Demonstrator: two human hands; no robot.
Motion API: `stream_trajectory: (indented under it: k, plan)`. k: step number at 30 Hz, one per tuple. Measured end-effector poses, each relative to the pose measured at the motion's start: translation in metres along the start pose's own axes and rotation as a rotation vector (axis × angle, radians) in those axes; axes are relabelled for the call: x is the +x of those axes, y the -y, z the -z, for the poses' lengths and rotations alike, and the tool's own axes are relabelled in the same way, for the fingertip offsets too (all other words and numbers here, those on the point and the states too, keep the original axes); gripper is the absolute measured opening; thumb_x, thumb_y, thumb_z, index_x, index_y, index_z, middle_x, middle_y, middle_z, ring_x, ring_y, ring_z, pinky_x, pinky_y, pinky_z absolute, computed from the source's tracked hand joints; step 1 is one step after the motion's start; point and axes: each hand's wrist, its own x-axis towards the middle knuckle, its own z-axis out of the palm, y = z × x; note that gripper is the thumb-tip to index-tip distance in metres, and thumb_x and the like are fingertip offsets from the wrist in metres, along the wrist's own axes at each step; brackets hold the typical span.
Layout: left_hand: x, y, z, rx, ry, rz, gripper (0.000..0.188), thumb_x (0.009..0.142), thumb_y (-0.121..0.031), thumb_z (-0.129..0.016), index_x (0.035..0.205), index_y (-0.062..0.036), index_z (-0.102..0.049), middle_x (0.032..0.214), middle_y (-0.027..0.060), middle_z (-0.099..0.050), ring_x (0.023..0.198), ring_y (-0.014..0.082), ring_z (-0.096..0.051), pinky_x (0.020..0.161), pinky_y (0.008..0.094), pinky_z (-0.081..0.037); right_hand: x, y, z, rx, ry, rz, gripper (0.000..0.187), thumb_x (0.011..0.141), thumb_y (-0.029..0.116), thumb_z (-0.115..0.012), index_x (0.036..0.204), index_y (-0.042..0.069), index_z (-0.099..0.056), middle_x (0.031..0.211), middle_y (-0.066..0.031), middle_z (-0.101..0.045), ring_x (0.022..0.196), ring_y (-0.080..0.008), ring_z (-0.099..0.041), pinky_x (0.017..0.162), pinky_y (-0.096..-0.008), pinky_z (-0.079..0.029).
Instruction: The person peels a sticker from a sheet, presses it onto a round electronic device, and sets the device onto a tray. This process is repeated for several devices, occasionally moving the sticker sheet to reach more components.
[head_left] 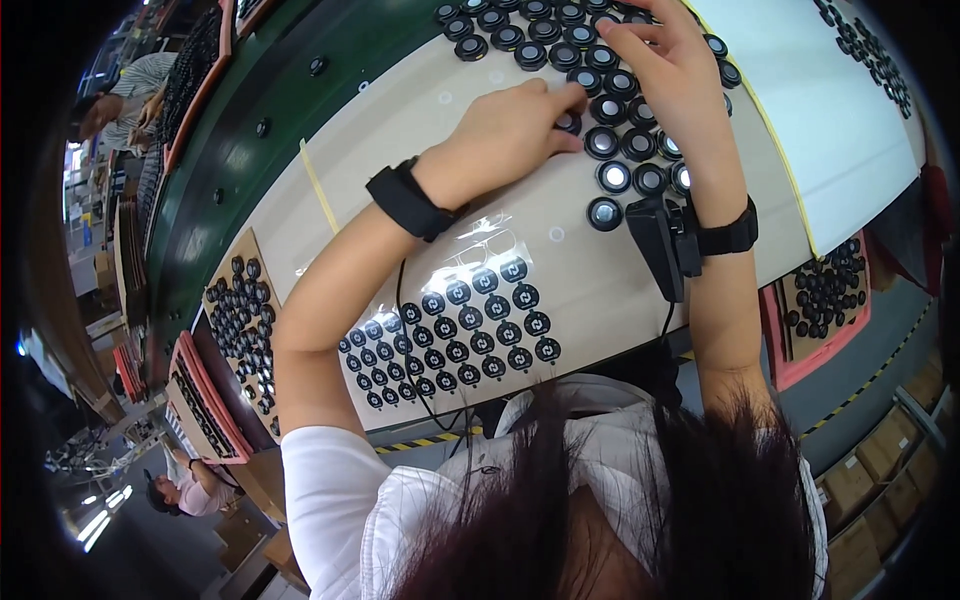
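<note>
My left hand (505,135) is closed round a small black round part (568,123), its thumb and fingertips at the part's edges. A black band circles that wrist. At the top of the worktable, my right hand (680,75) reaches over a cluster of the same black round parts with silvery centres. Its fingers are apart, and one fingertip touches or hovers over a part there; some fingers run out of the picture. One round part (604,213) sits at the cluster's near end. A clear sheet of black round stickers (470,320) lies nearer to me.
Left of the worktable runs a green conveyor belt (290,110) with scattered round parts. A board of black parts (240,300) stands at the left, a pink tray (815,345) of them at the right. A white sheet (800,130) covers the right side. Two other people are at the far left.
</note>
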Motion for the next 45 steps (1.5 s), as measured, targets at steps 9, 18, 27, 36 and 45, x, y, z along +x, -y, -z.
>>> stream_trajectory:
  k: [9,18,27,36,45]
  plan:
    - [-0.036,0.034,0.037,-1.694,0.175,0.045,0.034,0.092,-0.019,-0.044,0.122,-0.0040,-0.041,0.097,0.0159,-0.056,0.077,0.0162,-0.054,0.065,0.0278,-0.046,-0.002,0.014,0.006,-0.041,-0.001,-0.050,0.025,0.078,0.002,-0.057,0.102,0.000,-0.053,0.097,-0.0053,-0.049,0.074,-0.0094,-0.053,0.065,-0.0202,-0.044]
    - [-0.028,0.107,0.066,-1.569,-0.108,0.154,0.031,0.091,-0.020,-0.044,0.119,-0.0047,-0.044,0.096,0.0134,-0.057,0.078,0.0173,-0.056,0.068,0.0263,-0.046,-0.001,0.003,0.006,-0.025,-0.020,-0.007,0.024,0.078,0.003,-0.057,0.101,0.000,-0.053,0.103,-0.0056,-0.047,0.075,-0.0090,-0.053,0.064,-0.0196,-0.043]
    - [-0.006,0.213,0.078,0.544,-0.561,0.388,0.039,0.077,-0.037,-0.059,0.103,-0.0074,-0.054,0.091,0.0185,-0.061,0.085,0.0358,-0.058,0.074,0.0402,-0.046,0.011,-0.011,0.023,-0.094,0.050,-0.223,0.017,0.078,0.003,-0.059,0.094,-0.001,-0.055,0.097,-0.0087,-0.053,0.075,-0.0102,-0.055,0.067,-0.0206,-0.044]
    - [-0.200,0.123,0.084,0.122,0.056,0.582,0.035,0.073,-0.037,-0.065,0.086,-0.0058,-0.058,0.074,0.0102,-0.061,0.066,0.0215,-0.059,0.059,0.0325,-0.047,-0.058,0.024,-0.138,-0.165,0.718,0.350,0.017,0.077,0.015,-0.059,0.087,0.002,-0.061,0.080,-0.0116,-0.060,0.073,-0.0224,-0.058,0.066,-0.0307,-0.046]
    - [-0.259,0.144,0.027,-0.156,-0.123,0.635,0.031,0.067,-0.024,-0.072,0.069,-0.0051,-0.048,0.062,0.0005,-0.048,0.057,0.0099,-0.044,0.051,0.0255,-0.038,-0.159,0.035,-0.263,-0.462,0.842,0.472,0.010,0.066,0.017,-0.064,0.067,0.007,-0.065,0.067,-0.0142,-0.061,0.068,-0.0307,-0.060,0.061,-0.0415,-0.048]
